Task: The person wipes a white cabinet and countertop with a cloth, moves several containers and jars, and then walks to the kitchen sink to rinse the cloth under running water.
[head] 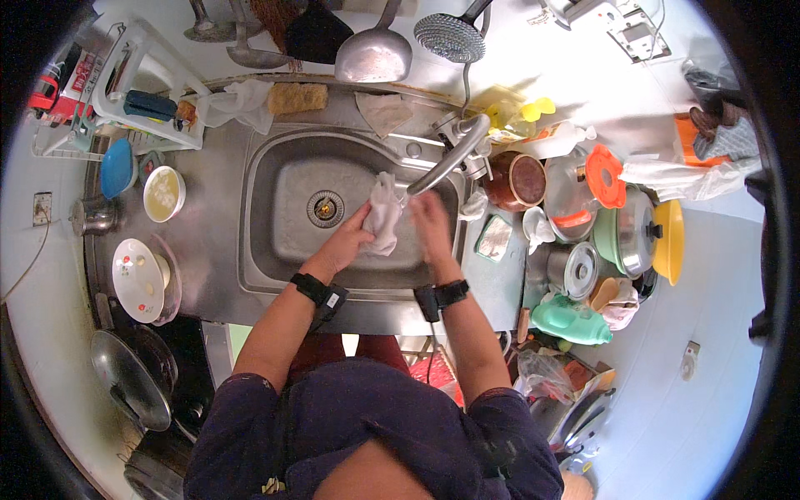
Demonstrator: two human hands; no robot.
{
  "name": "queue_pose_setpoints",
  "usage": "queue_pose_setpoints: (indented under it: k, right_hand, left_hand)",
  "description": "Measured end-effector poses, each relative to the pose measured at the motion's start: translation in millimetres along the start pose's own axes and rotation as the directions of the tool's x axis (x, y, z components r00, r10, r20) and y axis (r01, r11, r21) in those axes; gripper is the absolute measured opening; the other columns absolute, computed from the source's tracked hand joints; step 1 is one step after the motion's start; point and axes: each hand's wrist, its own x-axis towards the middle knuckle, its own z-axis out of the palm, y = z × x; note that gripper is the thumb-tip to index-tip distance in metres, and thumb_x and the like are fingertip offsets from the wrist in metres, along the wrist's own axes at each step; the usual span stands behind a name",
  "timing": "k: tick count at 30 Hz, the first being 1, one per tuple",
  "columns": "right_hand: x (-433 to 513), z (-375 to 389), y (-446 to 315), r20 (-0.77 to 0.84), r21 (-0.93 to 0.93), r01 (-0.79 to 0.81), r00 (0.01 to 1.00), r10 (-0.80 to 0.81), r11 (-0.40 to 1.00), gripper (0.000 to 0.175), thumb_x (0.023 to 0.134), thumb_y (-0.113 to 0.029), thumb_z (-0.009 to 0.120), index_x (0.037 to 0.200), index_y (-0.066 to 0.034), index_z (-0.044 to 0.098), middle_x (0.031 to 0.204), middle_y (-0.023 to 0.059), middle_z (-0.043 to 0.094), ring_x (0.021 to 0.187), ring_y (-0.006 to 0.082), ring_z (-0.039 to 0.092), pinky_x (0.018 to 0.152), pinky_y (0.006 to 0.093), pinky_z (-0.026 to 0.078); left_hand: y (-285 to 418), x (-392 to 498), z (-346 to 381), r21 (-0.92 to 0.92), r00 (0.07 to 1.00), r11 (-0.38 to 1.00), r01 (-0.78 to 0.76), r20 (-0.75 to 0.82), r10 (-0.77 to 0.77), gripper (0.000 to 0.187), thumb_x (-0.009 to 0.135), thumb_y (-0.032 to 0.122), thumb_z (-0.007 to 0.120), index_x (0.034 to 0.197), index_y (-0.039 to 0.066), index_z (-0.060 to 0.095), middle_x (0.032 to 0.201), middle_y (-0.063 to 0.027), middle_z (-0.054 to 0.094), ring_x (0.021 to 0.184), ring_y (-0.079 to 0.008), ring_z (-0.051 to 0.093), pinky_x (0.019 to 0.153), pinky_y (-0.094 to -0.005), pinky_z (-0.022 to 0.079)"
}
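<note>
My left hand (347, 244) grips a crumpled white cloth (384, 215) over the stainless steel sink (281, 262). Just right of the cloth, my right hand (430, 228) is blurred, under the spout of the metal faucet (453, 156); its fingers look extended, and whether they touch the cloth is unclear. A little water seems to show at the spout's mouth. The drain strainer (325, 209) lies left of the cloth with small yellowish bits in it. Both wrists wear black bands with small boxes.
Left on the counter stand a bowl of pale liquid (164, 194) and a floral plate (139, 280). A folded cloth (494, 238), a brown jar (515, 180), lidded pots (574, 271) and a green plastic bottle (570, 320) crowd the right. A ladle (374, 55) and skimmer (450, 37) hang behind.
</note>
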Motion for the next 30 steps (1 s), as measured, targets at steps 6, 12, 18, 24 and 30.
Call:
queue_pose_setpoints:
  k: [6,12,18,24,30]
  right_hand:
    - [-7.4,45.0,42.5,0.184,-0.097,0.164,0.972,-0.144,0.982,0.029,0.097,-0.023,0.070,0.117,-0.0023,0.071,0.102,0.0075,0.075,0.091,0.0221,0.068,0.084,0.0371,0.053]
    - [-12.9,12.5,27.0,0.223,-0.498,0.691,0.686,-0.693,0.524,0.025,0.096,-0.021,0.069,0.109,0.0003,0.070,0.104,0.0146,0.073,0.103,0.0320,0.069,0.095,0.0403,0.051]
    - [-7.7,0.8,20.7,0.206,-0.002,0.237,0.951,-0.232,0.971,0.023,0.101,-0.022,0.065,0.106,0.0000,0.070,0.097,0.0081,0.071,0.096,0.0195,0.066,0.090,0.0328,0.049]
    - [17.3,-12.2,21.6,0.237,0.013,0.140,0.961,-0.139,0.990,0.027,0.099,-0.025,0.067,0.107,0.0013,0.070,0.094,0.0105,0.074,0.088,0.0214,0.068,0.079,0.0356,0.050]
    - [3.0,-27.6,26.7,0.305,-0.652,0.433,0.902,-0.307,0.623,0.042,0.087,-0.031,0.078,0.115,-0.0013,0.068,0.103,0.0209,0.072,0.097,0.0366,0.070,0.086,0.0446,0.053]
  left_hand:
    - [17.3,8.2,-20.7,0.656,0.917,0.754,0.016,-0.310,0.251,0.068,0.095,0.003,0.060,0.159,0.007,0.035,0.148,-0.0107,0.052,0.130,-0.0227,0.055,0.107,-0.0373,0.046]
    - [4.6,22.2,-58.3,-0.313,0.779,0.874,-0.372,-0.617,0.111,0.068,0.099,0.013,0.066,0.159,0.012,0.034,0.135,-0.0103,0.061,0.122,-0.0248,0.059,0.100,-0.0435,0.051]
    - [-7.1,20.8,-56.2,-0.356,0.905,0.934,-0.038,-0.408,-0.119,0.052,0.099,0.015,0.067,0.148,0.011,0.048,0.130,-0.0070,0.064,0.119,-0.0228,0.061,0.098,-0.0441,0.051]
    - [-8.7,11.7,-45.7,0.754,0.805,0.567,0.330,-0.539,0.248,0.023,0.097,0.017,0.070,0.117,0.008,0.066,0.093,-0.0046,0.068,0.087,-0.0184,0.066,0.077,-0.0372,0.054]
    - [8.9,21.0,-25.1,0.815,0.907,0.561,0.145,-0.335,0.253,0.026,0.091,0.018,0.076,0.112,0.006,0.065,0.086,-0.0049,0.065,0.082,-0.0145,0.064,0.074,-0.0323,0.054]
